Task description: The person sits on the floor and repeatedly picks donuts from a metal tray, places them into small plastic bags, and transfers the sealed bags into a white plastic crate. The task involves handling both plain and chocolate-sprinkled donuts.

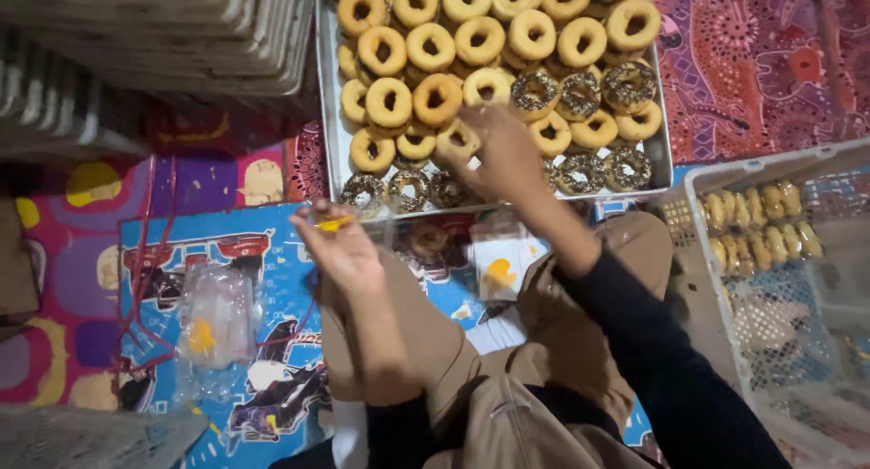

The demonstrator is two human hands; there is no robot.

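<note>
Tan-trousered knees (544, 342) and dark sleeves fill the foreground at six o'clock, where a person sits on a brightly printed floor mat (227, 242). The left hand (340, 242), raised at about nine o'clock from the lap, is partly curled, its fingertips pinching a thin clear plastic bag with a yellow patch (333, 222). The right hand (498, 156) stretches toward twelve o'clock, fingers loosely closed over a plain glazed doughnut (458, 141) at the near edge of a metal tray (328, 116); motion blur leaves it unclear whether the doughnut is lifted or only touched.

The doughnut looks light, soft and easily dented, its surface probably a little greasy or sticky, so a gentle grip across the outer ring with thumb and fingers, rather than a squeeze through the hole, would likely suit it. The sprinkle-topped doughnuts (580, 93) at one o'clock would shed their coating if taken from above. The bag is flimsy and slippery, best held at its mouth.

Further out, a loose heap of clear bags (213, 319) lies at eight o'clock, a white plastic crate holding small pale pastries (761, 220) stands at three o'clock, and stacked grey trays (163, 34) rise at eleven o'clock.
</note>
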